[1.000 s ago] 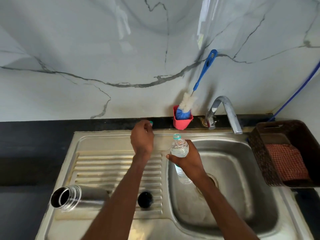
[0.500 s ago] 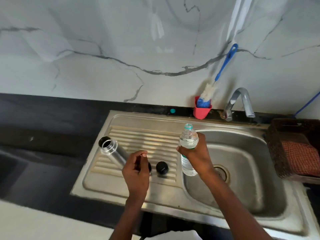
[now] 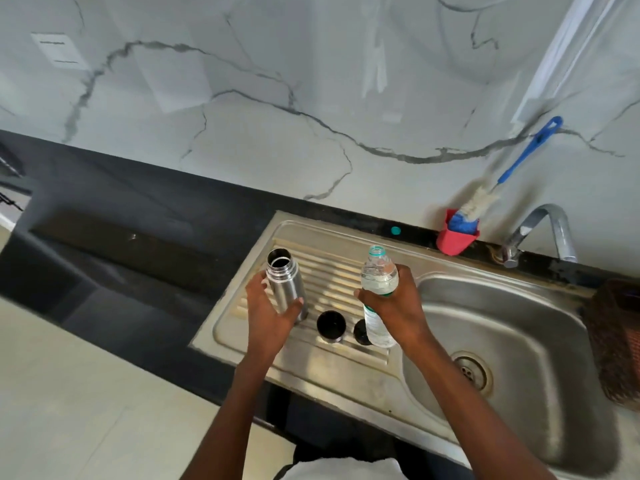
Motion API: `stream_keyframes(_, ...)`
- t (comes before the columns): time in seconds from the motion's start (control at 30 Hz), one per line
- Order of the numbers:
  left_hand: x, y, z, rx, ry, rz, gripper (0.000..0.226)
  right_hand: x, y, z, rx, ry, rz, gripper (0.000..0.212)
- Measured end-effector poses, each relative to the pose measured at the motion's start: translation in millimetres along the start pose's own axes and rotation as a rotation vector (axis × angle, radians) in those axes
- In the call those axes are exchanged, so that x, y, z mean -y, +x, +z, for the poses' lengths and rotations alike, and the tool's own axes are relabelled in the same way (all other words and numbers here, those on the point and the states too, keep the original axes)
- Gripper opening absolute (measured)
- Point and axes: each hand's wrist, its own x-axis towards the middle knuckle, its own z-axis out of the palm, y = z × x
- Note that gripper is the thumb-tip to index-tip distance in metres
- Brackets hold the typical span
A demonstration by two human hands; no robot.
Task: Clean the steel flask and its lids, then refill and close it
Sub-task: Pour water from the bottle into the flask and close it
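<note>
left hand grips one shiny steel flask upright, mouth up; right hand grips one clear plastic bottle; two black lids near.

The left hand, empty half a second ago, now grips the steel flask, which stands nearly upright, mouth up, on the drainboard instead of lying tilted on it.
</note>
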Motion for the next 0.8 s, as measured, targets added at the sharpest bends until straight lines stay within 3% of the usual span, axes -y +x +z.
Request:
stream_keyframes(0.07,-5,14,0,0.038,-0.001,-0.002,0.091,4,-1,3,-0.022,0.015,-0.011,0.055)
stream_keyframes(0.17,-16,30,5,0.024,0.021,-0.012,0.074,7,-4,3,-0.046,0.079,-0.021,0.045)
stream_keyframes(0.33,-53,39,17,0.026,0.033,0.104,0.062,13,-9,-14,-0.110,0.094,-0.070,0.042)
stream_keyframes(0.53,-113,34,56,0.129,0.137,0.255,0.056,22,-5,-58,-0.201,0.002,-0.128,0.051)
stream_keyframes(0.8,-140,-1,143,0.291,0.287,0.403,0.059,26,-11,-151,-0.285,-0.291,-0.132,0.063)
